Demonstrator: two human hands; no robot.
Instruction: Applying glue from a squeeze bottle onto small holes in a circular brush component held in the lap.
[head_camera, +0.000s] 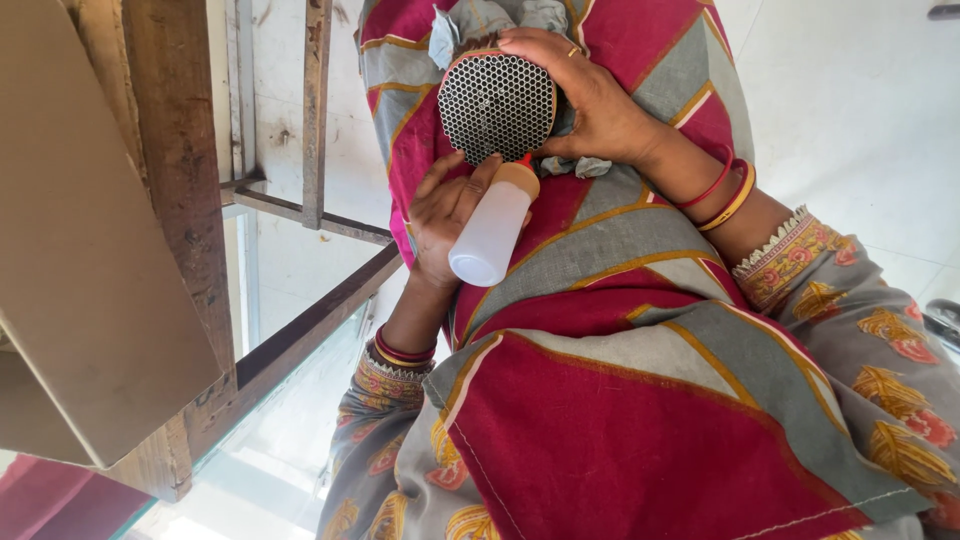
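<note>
wooden frame (180, 200) blocks one side — pale floor (860, 110) open

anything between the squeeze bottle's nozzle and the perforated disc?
Nothing visible. The left hand holds the squeeze bottle with its red nozzle tip right at the lower edge of the perforated disc, which the right hand holds with a grey cloth.

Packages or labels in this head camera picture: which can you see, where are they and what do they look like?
Squeeze bottle: in the left hand, centre of view; translucent white, unlabelled, orange nozzle touching the perforated disc that the right hand holds.
Cardboard box: at the left edge, resting against a wooden frame; plain brown, flat-sided, no label showing.
No signs or screens in view.
</note>
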